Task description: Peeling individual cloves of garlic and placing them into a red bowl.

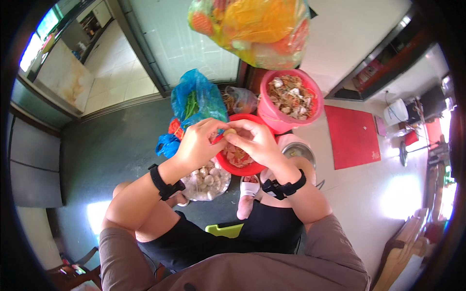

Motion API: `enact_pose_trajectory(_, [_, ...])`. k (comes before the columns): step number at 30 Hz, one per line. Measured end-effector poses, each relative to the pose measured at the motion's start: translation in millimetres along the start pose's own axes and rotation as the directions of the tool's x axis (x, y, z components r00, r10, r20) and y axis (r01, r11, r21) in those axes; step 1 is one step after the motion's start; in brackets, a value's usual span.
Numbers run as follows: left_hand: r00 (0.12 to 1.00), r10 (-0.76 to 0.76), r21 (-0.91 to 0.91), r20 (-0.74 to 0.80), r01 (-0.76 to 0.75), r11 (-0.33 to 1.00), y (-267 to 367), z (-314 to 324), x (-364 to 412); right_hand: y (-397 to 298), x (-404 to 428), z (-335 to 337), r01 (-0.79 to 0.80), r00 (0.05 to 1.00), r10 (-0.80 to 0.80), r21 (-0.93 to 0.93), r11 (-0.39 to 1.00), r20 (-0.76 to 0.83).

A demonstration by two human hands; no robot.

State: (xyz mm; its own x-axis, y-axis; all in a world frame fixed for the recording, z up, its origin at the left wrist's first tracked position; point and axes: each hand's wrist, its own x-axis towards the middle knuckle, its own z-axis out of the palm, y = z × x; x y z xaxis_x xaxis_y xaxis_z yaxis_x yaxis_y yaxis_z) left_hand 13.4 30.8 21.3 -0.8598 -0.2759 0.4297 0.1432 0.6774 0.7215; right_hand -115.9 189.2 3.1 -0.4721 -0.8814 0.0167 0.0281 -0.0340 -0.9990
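My left hand (198,142) and my right hand (256,142) meet over a red plastic basin (242,172), their fingertips around a small yellowish, rounded piece (229,132). It looks like a garlic piece, though its details are too small to tell. Pinkish-white peelings (236,155) lie in the basin beneath. Left of the basin, a clear plastic bag (209,180) holds many whitish garlic bulbs. To the right stands a steel bowl (312,154) with pale pieces inside, partly hidden behind my knee.
A pink bucket (278,118) full of peelings stands beyond the basin. A blue plastic bag (214,103) with green vegetables sits behind my left hand, and a smaller blue bag (168,145) lies nearby. A stuffed yellow bag (258,32) is farther back. A red mat (351,138) lies right.
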Motion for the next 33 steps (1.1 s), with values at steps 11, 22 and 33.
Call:
enact_pose_trajectory(11, [0.891, -0.311, -0.422, 0.331, 0.434, 0.796, 12, -15, -11, -57, -94, -143, -0.252, 0.857, 0.023, -0.380, 0.890, -0.515])
enact_pose_trajectory(22, [0.699, -0.445, -0.486, 0.560, 0.711, 0.507, -2, -6, -18, 188, -189, -249, -0.734, 0.568, 0.329, -0.283, 0.617, -0.755])
enact_pose_trajectory(33, [0.774, -0.264, -0.715, 0.575, 0.632, 0.297, 20, -16, 1, -85, -98, -124, -0.120, 0.910, 0.029, -0.197, 0.973, -0.413])
